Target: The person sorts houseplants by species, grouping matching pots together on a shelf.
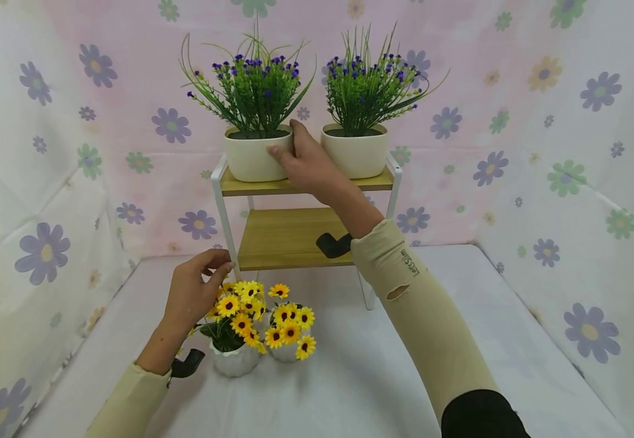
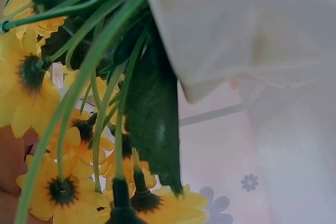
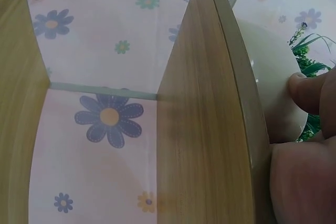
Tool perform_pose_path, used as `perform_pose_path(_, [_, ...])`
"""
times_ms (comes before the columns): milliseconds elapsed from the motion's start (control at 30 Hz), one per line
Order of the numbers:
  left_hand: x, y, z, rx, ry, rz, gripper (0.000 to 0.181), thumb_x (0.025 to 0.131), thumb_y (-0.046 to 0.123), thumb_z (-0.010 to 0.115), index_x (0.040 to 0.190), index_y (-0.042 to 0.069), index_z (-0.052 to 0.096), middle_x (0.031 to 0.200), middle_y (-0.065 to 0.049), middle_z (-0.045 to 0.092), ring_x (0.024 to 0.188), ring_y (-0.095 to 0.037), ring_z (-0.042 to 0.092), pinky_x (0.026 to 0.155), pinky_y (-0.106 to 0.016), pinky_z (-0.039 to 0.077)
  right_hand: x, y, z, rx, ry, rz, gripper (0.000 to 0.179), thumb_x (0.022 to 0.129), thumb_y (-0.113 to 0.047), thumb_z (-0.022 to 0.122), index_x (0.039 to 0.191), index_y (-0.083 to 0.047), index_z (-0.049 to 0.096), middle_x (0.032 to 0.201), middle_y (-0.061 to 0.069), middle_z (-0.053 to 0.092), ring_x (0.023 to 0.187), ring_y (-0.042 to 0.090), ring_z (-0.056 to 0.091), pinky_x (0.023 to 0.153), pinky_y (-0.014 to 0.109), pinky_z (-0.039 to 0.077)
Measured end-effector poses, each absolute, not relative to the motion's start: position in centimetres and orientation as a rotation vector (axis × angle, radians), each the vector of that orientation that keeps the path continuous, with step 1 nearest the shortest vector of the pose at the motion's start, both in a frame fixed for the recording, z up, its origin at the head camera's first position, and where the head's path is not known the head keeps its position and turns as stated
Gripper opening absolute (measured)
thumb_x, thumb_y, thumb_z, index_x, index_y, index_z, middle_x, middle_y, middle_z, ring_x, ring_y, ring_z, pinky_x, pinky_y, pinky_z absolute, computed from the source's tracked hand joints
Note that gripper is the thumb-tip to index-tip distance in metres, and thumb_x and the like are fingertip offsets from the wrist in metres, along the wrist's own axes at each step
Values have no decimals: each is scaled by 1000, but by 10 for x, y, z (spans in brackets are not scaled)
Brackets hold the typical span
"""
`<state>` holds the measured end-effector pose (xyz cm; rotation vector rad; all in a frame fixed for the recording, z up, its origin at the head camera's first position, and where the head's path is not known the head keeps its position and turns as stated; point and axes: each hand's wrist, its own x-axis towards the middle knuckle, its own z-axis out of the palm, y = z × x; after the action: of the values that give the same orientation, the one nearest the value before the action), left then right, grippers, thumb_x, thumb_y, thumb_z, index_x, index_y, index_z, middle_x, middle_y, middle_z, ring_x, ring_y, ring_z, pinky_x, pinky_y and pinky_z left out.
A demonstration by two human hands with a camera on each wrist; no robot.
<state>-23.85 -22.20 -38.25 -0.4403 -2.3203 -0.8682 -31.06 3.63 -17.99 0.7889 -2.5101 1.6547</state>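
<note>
In the head view my right hand grips the left white oval pot of purple flowers by its right side, thumb across the front. The pot stands on the top board of a small two-tier shelf. The right wrist view shows the thumb against the pot, beside the board's edge. My left hand pinches the shelf's white front left leg with curled fingers, just above a pot of yellow flowers. In the left wrist view, yellow flowers and green stems hide most of that hand.
A matching purple-flower pot stands right of the held one. Below is the lower wooden board. Two small white pots, one ribbed pot and another behind yellow blooms, stand on the white table. Flower-printed cloth encloses the sides and back.
</note>
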Motion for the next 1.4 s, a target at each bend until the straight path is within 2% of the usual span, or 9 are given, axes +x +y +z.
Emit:
perform_pose_path(133, [-239, -222, -384, -435, -2326, -873, 15, 102, 8, 72, 116, 3, 76, 103, -12, 79, 91, -28, 73, 78, -49, 57, -310, 38, -182, 770, -2521, 1662, 78, 113, -32, 49, 171, -11, 1, 178, 4, 14, 162, 10, 14, 129, 31, 20])
perform_pose_path(333, [-239, -222, -384, -432, -2330, -866, 16, 102, 8, 73, 116, 4, 76, 103, -12, 79, 91, -28, 73, 78, -43, 56, -307, 40, -182, 774, -2515, 1624, 83, 111, -39, 54, 171, -13, 2, 178, 2, 14, 161, 10, 17, 128, 29, 23])
perform_pose_path(500, [-239, -223, -382, -436, -2328, -863, 16, 101, 8, 73, 116, 4, 76, 103, -12, 79, 91, -27, 74, 77, -36, 55, -304, 42, -181, 764, -2543, 1492, 96, 106, -51, 61, 171, -14, 1, 177, 2, 16, 161, 11, 20, 128, 32, 24])
perform_pose_path(667, [-240, -223, -382, -436, -2331, -874, 16, 102, 9, 73, 116, 4, 76, 103, -11, 79, 91, -27, 73, 77, -37, 55, -295, 44, -182, 743, -2568, 1403, 101, 104, -53, 63, 171, -14, 0, 178, 5, 15, 162, 14, 19, 129, 38, 24])
perform_pose_path(833, [-240, -223, -383, -425, -2341, -873, 16, 102, 9, 73, 117, 4, 76, 103, -11, 79, 91, -27, 73, 77, -40, 56, -281, 50, -185, 731, -2560, 1425, 100, 103, -51, 66, 172, -14, 3, 177, 8, 20, 162, 21, 23, 127, 44, 28])
perform_pose_path(1000, [-241, -223, -385, -429, -2339, -872, 16, 102, 9, 73, 117, 4, 76, 103, -11, 79, 90, -27, 73, 77, -42, 57, -267, 62, -192, 729, -2543, 1482, 97, 104, -49, 65, 172, -16, 4, 177, 7, 17, 162, 28, 23, 127, 49, 30])
perform_pose_path(1267, [-241, -223, -385, -433, -2339, -864, 15, 101, 10, 73, 116, 4, 76, 101, -10, 79, 89, -26, 73, 76, -40, 57, -243, 82, -210, 889, -2455, 1313, 86, 107, -44, 63, 170, -12, 15, 177, 4, 18, 162, 18, 21, 129, 44, 25])
perform_pose_path(1400, [-241, -224, -384, -433, -2334, -858, 16, 101, 9, 74, 115, 3, 76, 101, -11, 79, 89, -26, 73, 75, -39, 57, -232, 89, -219, 952, -2418, 1235, 82, 106, -42, 64, 169, -12, 21, 175, 2, 23, 160, 17, 26, 128, 44, 27])
